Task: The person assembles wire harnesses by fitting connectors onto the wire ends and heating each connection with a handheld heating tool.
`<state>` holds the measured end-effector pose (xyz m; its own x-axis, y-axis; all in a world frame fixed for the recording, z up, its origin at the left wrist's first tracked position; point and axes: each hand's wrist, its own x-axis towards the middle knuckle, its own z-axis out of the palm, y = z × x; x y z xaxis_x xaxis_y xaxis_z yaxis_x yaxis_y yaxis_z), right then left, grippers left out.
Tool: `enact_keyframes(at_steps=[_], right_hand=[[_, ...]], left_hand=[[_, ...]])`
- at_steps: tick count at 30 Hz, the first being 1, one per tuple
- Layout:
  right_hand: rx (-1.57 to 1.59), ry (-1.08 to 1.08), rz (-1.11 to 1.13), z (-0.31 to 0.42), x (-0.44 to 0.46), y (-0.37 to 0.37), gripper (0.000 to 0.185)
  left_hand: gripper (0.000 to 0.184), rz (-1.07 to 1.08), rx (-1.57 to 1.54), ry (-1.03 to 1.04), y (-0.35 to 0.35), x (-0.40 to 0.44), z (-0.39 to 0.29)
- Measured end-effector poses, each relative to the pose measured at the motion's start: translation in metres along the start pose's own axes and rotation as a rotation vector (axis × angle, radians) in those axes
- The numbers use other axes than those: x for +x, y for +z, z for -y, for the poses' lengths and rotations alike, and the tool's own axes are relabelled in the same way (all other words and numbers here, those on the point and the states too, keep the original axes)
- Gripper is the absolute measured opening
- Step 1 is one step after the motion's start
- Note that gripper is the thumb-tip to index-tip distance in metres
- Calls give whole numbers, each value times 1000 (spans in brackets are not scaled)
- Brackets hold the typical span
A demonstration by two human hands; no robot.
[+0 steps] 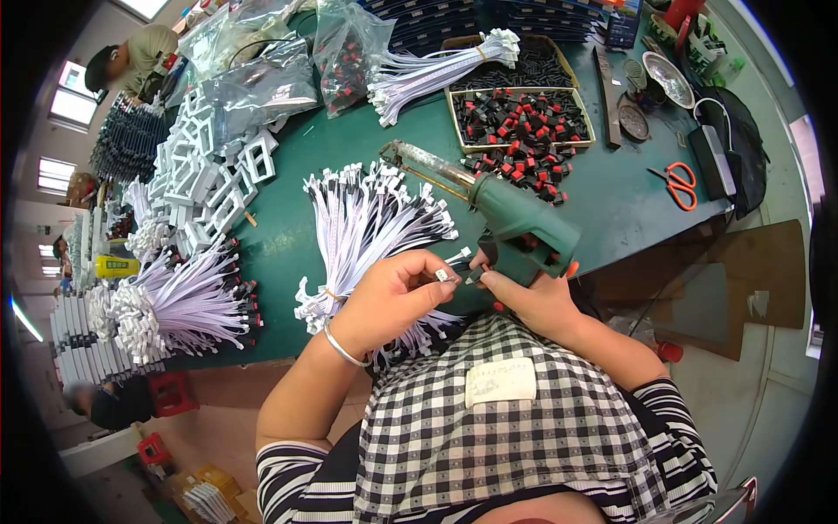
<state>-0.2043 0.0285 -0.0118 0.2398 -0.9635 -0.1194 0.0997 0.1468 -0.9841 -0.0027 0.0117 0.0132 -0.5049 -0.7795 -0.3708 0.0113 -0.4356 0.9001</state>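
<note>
Left hand [393,293] grip pinches white connector [443,275]; right hand [537,301] grip pinches small dark piece [475,275] just beside. Green heat gun [528,218] close above, partly hiding desk [611,214]. White cable bundle [358,223] left, box [524,148] of black-red parts beyond, orange-handled scissors [679,186] right.

Black-and-white checked apron [502,437] with a pale patch [500,382], striped sleeves [292,476], silvery bangle [346,344].
</note>
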Motion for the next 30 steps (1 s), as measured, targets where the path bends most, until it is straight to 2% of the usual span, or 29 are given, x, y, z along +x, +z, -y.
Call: enact_keyframes(at_steps=[19, 30], right_hand=[[50, 124, -11, -4, -2, 3, 25], [52, 32, 12, -6, 0, 5, 26]], left_hand=[[9, -30, 241, -141, 6, 3, -5], [2, -12, 244, -132, 1, 8, 4]])
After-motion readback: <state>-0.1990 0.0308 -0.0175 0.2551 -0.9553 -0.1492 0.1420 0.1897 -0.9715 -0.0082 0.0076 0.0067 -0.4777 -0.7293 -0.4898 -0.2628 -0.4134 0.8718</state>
